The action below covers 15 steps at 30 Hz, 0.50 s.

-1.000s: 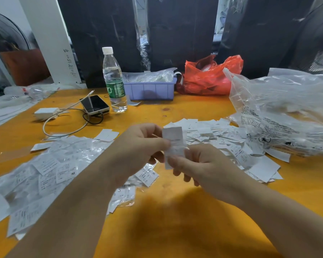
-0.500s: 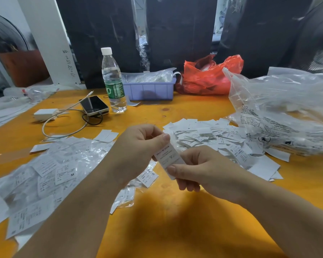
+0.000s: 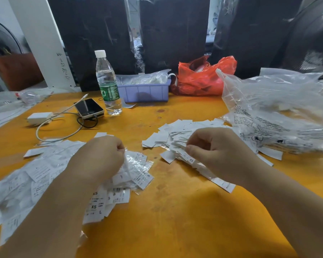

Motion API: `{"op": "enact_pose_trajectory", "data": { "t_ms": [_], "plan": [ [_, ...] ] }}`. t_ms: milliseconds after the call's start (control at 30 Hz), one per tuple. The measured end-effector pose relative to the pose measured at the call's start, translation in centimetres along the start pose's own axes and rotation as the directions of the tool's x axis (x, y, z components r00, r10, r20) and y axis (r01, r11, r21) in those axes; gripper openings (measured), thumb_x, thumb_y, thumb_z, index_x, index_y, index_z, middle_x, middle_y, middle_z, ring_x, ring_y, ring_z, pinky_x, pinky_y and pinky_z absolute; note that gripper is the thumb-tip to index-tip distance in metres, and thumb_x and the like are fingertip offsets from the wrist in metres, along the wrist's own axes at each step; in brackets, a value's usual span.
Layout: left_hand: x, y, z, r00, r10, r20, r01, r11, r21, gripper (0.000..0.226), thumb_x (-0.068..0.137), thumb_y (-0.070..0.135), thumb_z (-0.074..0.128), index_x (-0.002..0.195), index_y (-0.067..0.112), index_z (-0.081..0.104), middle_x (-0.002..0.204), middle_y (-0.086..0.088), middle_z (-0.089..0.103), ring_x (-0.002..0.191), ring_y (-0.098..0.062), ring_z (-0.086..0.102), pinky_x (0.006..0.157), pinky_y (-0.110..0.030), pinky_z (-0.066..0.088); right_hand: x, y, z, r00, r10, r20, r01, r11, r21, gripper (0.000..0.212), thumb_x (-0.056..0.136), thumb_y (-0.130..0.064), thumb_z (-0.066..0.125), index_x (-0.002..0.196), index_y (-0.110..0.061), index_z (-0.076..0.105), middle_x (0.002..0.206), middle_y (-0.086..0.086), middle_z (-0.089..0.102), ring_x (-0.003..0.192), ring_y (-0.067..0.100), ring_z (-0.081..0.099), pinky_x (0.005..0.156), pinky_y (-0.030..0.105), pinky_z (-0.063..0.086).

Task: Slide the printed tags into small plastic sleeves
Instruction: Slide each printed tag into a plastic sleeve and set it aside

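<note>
Nearest, on the orange table [image 3: 175, 229], two piles sit one per hand — prob. so each hand works its own stock w/o crossing. Left hand [image 3: 99, 159] rests on the pile of sleeved tags [image 3: 134, 170], fingers curled at the glossy plastic near its top edge; looks like it's pinching a sleeve there, though the fingertips are hidden so can't be sure what exactly it has. Right hand [image 3: 211, 148] is curled over the heap of loose printed tags [image 3: 177, 131], thumb and forefinger nipped on the edge of one tag — likely picking the next to insert. A strip marked XS [image 3: 191, 160] lies just under that hand.

Further back, a big clear bag [image 3: 280, 108] lies at the right, touching the loose heap — poss. the source of tags or sleeves. Mid-table: phone [image 3: 89, 108] w/ cable, white charger [image 3: 40, 117], water bottle [image 3: 108, 84]. Behind, a purple bin [image 3: 144, 92] and red bag [image 3: 203, 77] — kept well apart from the work area.
</note>
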State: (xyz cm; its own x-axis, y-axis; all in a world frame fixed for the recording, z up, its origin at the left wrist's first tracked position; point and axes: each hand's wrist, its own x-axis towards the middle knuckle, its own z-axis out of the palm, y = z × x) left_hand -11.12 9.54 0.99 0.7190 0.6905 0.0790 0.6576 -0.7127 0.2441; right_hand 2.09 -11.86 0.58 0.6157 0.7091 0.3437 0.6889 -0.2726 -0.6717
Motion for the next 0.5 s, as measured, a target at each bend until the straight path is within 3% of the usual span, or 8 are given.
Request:
{"op": "enact_pose_trajectory", "data": {
  "t_ms": [67, 133, 267, 400, 500],
  "plan": [
    [-0.1, 0.2, 0.2, 1.000, -0.022, -0.020, 0.024, 0.993, 0.112, 0.031, 0.096, 0.025, 0.046, 0.123, 0.031, 0.059, 0.120, 0.001, 0.060, 0.108, -0.022, 0.054, 0.087, -0.038, 0.049, 0.2, 0.2, -0.3, 0.999, 0.001, -0.042, -0.003, 0.999, -0.036, 0.012, 0.087, -0.023, 0.067, 0.075, -0.022, 0.069, 0.056, -0.011, 0.057, 0.053, 0.002, 0.050, 0.052, 0.018, 0.037],
    [-0.4, 0.9, 0.5, 0.996, -0.011, -0.089, 0.027, 0.984, 0.176, 0.039, 0.095, 0.030, 0.046, 0.133, 0.034, 0.051, 0.132, 0.000, 0.052, 0.120, -0.025, 0.047, 0.095, -0.043, 0.042, 0.3, 0.4, -0.6, 0.998, 0.001, -0.065, -0.006, 0.998, -0.067, 0.011, 0.087, -0.021, 0.066, 0.076, -0.021, 0.069, 0.059, -0.011, 0.058, 0.055, 0.003, 0.052, 0.053, 0.018, 0.038],
    [-1.8, 3.3, 1.3, 0.962, 0.144, -0.234, -0.129, 0.989, 0.077, 0.031, 0.094, 0.041, 0.049, 0.124, 0.034, 0.056, 0.125, 0.006, 0.052, 0.114, -0.017, 0.046, 0.094, -0.039, 0.039, 0.5, 0.8, -0.9, 0.999, 0.024, -0.039, -0.031, 0.982, -0.189, 0.009, 0.089, -0.024, 0.063, 0.084, -0.019, 0.069, 0.073, -0.008, 0.063, 0.069, 0.011, 0.060, 0.065, 0.034, 0.053],
    [-3.9, 6.1, 2.8, 0.922, 0.337, -0.191, -0.351, 0.935, -0.047, 0.027, 0.094, 0.045, 0.050, 0.116, 0.035, 0.060, 0.116, 0.013, 0.054, 0.111, -0.012, 0.046, 0.093, -0.033, 0.035, 0.5, 1.4, -1.0, 0.998, 0.054, 0.014, -0.048, 0.957, -0.285, 0.009, 0.089, -0.028, 0.062, 0.095, -0.023, 0.066, 0.079, -0.013, 0.059, 0.074, 0.004, 0.056, 0.065, 0.027, 0.049],
    [-4.3, 7.4, 3.6, 0.894, 0.420, -0.157, -0.436, 0.897, -0.080, 0.025, 0.094, 0.044, 0.048, 0.114, 0.034, 0.061, 0.114, 0.014, 0.054, 0.111, -0.012, 0.046, 0.094, -0.032, 0.036, 0.6, 1.7, -1.0, 0.989, 0.104, 0.108, -0.067, 0.950, -0.304, 0.014, 0.087, -0.026, 0.062, 0.101, -0.026, 0.065, 0.084, -0.015, 0.058, 0.079, 0.005, 0.057, 0.073, 0.032, 0.052]
  ]
}}
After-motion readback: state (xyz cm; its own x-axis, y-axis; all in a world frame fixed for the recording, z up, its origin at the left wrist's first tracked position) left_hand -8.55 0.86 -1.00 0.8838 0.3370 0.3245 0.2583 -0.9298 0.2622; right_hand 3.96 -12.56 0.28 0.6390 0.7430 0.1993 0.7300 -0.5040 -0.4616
